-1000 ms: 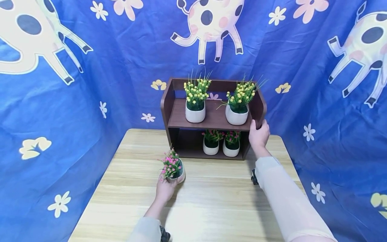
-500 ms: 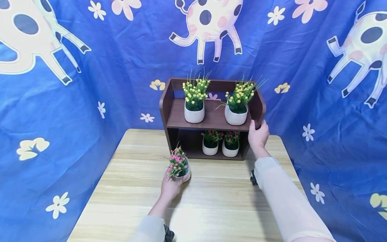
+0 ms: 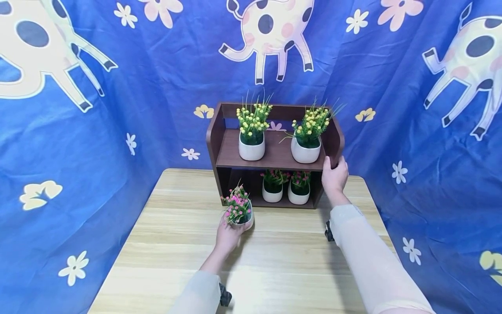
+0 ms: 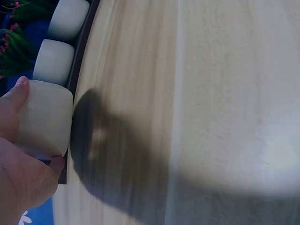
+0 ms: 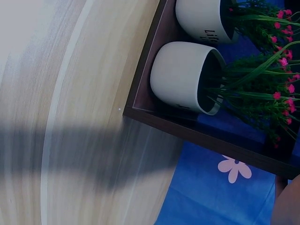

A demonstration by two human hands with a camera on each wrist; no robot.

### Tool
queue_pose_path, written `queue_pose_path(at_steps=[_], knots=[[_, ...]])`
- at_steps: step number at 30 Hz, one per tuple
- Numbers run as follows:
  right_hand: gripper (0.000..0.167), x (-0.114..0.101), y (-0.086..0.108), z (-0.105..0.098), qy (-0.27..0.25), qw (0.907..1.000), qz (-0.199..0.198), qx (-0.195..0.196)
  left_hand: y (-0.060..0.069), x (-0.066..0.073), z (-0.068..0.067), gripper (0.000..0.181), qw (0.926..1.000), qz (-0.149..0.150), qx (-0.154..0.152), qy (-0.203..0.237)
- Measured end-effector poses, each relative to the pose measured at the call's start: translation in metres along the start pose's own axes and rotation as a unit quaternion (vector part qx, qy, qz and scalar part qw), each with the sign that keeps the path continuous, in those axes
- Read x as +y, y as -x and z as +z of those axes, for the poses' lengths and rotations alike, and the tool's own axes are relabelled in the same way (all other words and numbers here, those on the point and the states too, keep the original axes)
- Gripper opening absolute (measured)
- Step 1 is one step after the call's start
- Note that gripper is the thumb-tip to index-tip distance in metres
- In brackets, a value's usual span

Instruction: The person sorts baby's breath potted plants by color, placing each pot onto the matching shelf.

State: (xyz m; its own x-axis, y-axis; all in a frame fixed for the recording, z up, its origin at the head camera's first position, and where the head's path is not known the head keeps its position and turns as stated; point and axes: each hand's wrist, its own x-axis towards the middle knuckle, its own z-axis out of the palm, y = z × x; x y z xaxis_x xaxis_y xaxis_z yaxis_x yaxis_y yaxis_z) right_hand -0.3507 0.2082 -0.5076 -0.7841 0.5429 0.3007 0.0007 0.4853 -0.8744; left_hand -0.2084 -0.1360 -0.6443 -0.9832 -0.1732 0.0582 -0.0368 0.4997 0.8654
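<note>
My left hand [image 3: 228,233] grips a white pot of pink flowers [image 3: 240,211] just in front of the lower left opening of a dark brown shelf [image 3: 268,163]. In the left wrist view, thumb and fingers lie on opposite sides of that white pot [image 4: 46,117]. My right hand [image 3: 335,176] holds the front edge of the shelf's right side panel. Two white pots of pink flowers, a left one [image 3: 272,195] and a right one [image 3: 299,197], stand on the lower tier. On the upper tier are two pots of yellow flowers, one left [image 3: 252,150], one right [image 3: 306,152].
The shelf stands at the back of a light wooden table [image 3: 274,261]. Blue printed cloth [image 3: 168,87] hangs behind and on both sides. In the right wrist view, the shelf's lower corner [image 5: 129,110] rests on the tabletop, close to the right lower pot [image 5: 180,75].
My left hand has carried the pot of pink flowers rightward and slightly away from me, toward the shelf's lower opening. The right hand has stayed on the side panel.
</note>
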Motion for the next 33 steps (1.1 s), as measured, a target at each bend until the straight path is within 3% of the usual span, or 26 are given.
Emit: queue_pose_path(at_steps=[9,22,26,29,32,33], knots=[[0.043,0.003,0.001,-0.001,0.005,1.0000,0.002,-0.003,-0.015,0.003,0.006,0.094,0.9994,-0.032,-0.014,0.005],[0.040,0.002,0.000,0.000,0.001,1.0000,-0.006,-0.006,-0.043,0.001,0.007,0.092,0.9988,-0.033,-0.033,-0.017],[0.039,0.003,-0.001,0.001,-0.001,1.0000,-0.007,-0.005,-0.049,0.001,0.009,0.086,0.9983,-0.016,-0.039,-0.040],[0.039,0.004,-0.002,0.001,0.000,1.0000,-0.004,-0.005,-0.054,-0.001,0.010,0.084,0.9974,0.013,-0.046,-0.055],[0.038,0.004,-0.002,0.001,-0.001,1.0000,-0.002,-0.007,-0.063,-0.009,0.011,0.080,0.9930,0.077,-0.047,-0.076],[0.038,0.004,-0.002,0.001,-0.001,1.0000,-0.002,-0.007,-0.068,-0.018,0.015,0.080,0.9909,0.098,-0.040,-0.083]])
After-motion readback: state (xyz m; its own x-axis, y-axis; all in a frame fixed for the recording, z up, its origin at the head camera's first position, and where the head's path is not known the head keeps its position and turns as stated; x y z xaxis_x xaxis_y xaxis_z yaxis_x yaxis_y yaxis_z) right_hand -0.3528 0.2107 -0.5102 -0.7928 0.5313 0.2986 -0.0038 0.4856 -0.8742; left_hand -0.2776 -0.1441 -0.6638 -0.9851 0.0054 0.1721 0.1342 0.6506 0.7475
